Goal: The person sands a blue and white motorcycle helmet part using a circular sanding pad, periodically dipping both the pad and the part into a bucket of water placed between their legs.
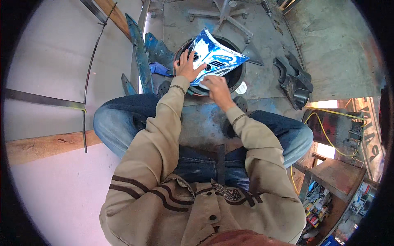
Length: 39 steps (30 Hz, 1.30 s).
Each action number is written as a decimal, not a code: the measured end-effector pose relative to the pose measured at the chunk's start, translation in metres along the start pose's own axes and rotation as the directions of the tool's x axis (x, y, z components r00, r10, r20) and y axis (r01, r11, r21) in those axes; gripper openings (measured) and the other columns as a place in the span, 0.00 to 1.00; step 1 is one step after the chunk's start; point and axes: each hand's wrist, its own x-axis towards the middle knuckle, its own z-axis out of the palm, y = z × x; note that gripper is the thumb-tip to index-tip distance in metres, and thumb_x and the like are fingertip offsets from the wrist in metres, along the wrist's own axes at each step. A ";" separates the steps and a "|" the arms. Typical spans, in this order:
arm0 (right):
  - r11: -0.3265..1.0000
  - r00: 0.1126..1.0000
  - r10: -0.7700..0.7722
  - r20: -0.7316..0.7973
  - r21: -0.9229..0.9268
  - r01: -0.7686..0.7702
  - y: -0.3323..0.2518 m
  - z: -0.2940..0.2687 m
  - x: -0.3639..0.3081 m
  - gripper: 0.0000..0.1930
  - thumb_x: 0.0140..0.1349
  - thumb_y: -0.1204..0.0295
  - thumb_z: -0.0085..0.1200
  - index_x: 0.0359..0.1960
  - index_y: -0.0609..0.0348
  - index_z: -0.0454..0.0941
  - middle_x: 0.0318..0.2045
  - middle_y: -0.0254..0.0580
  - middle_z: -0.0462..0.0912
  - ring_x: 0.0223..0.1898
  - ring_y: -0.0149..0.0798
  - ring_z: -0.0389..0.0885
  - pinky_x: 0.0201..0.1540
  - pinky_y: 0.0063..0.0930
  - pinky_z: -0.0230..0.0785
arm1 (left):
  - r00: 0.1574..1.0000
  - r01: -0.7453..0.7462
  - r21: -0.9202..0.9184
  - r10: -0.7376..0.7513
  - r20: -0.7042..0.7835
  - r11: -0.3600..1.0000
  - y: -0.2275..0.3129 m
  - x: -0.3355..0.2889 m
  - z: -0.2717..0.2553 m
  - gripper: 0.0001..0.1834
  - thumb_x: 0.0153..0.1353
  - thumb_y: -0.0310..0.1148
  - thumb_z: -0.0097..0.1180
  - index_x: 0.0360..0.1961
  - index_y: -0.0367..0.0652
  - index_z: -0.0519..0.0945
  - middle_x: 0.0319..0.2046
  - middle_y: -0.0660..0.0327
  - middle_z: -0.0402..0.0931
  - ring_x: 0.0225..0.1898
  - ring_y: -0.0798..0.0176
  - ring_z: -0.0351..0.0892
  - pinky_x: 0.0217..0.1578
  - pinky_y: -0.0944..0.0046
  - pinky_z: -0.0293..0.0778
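Observation:
A glossy blue and white fairing panel (223, 55) with small holes and slots lies across a round black tub (240, 78) in front of me. My left hand (188, 67) rests on the panel's left side, fingers spread over it. Against the panel's near edge, my right hand (218, 89) has its fingers bent around a small white pad or cloth (207, 82). Most of that white piece is hidden by the fingers. What lies inside the tub is mostly covered by the panel.
Blue panels (139, 53) lean by the wall at the left, with a blue-violet piece (160, 69) beside them. A wheeled stand base (225, 16) stands beyond the tub. Black plastic parts (293, 80) lie right; a yellow cable (322, 127) and wooden shelf (336, 176) are nearer.

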 end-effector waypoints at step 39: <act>0.993 0.999 0.032 -0.035 0.116 -0.028 0.005 0.003 -0.001 0.21 0.51 0.86 0.54 0.46 0.54 0.86 0.50 0.41 0.87 0.57 0.47 0.82 0.59 0.42 0.69 | 0.999 0.035 0.024 -0.036 0.034 0.999 0.003 -0.001 -0.001 0.51 0.63 0.73 0.57 0.78 0.55 0.61 0.80 0.47 0.52 0.80 0.47 0.50 0.71 0.34 0.45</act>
